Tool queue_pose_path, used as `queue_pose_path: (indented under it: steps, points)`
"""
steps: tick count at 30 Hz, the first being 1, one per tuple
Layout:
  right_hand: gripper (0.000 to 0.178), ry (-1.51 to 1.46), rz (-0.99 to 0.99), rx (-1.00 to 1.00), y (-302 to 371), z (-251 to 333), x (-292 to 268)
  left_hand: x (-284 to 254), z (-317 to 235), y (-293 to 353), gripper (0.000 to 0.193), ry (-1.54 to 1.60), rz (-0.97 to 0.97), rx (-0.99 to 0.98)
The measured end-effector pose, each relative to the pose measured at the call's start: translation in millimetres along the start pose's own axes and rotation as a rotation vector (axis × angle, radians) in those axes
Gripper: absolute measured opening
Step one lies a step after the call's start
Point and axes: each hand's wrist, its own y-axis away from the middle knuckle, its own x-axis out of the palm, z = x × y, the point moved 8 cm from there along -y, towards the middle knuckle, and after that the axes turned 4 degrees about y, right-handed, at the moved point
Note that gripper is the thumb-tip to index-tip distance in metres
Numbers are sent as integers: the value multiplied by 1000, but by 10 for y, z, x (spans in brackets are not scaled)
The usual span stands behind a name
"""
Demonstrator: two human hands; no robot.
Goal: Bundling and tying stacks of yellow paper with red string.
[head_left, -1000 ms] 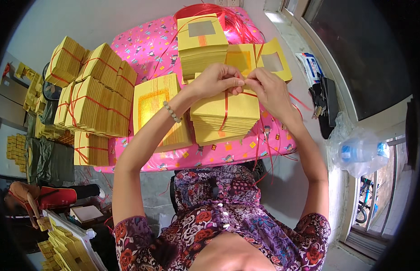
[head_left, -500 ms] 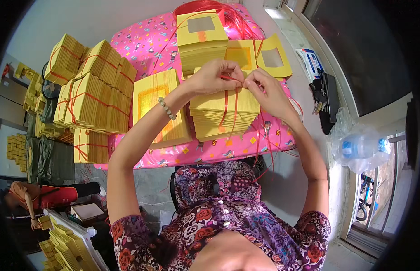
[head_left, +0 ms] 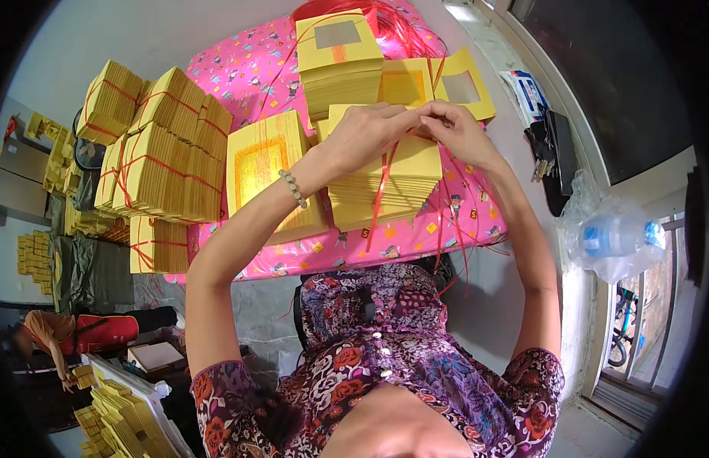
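A thick stack of yellow paper (head_left: 354, 200) lies at the near middle of the table, with a flat red plastic string (head_left: 383, 191) running down over its front. Above its top my left hand (head_left: 364, 136) is closed, fingers pinched at the string, its back hiding most of the grip. My right hand (head_left: 457, 136) meets it there, thumb and bent fingers pinching the string too. The exact knot or crossing is hidden between the fingertips. Beside my left forearm stands another yellow stack (head_left: 259, 160) with a shiny gold square on top.
Behind rises a taller yellow stack (head_left: 339, 84) with a grey patch. Tied yellow bundles (head_left: 152, 172) pile up at the left. Red string coils (head_left: 396, 30) lie at the far edge of the pink tablecloth (head_left: 255, 72). A co-worker (head_left: 103, 330) is at lower left; a plastic-wrapped bottle (head_left: 610, 238) at right.
Both hands have shifted slightly; my left hand has turned over, back upward, its fingers reaching toward the right one. The string's strands on the stack's front have drawn together.
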Motion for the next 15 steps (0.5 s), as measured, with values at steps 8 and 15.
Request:
queue_pose_path:
  steps: [8,15]
  points:
    - [18,-77,16,-91,-63,-8,4,-45,-19,87,16,10,-122,31]
    - [12,14,52,-91,-35,81,28,-58,14,125,15,39,-149,-7]
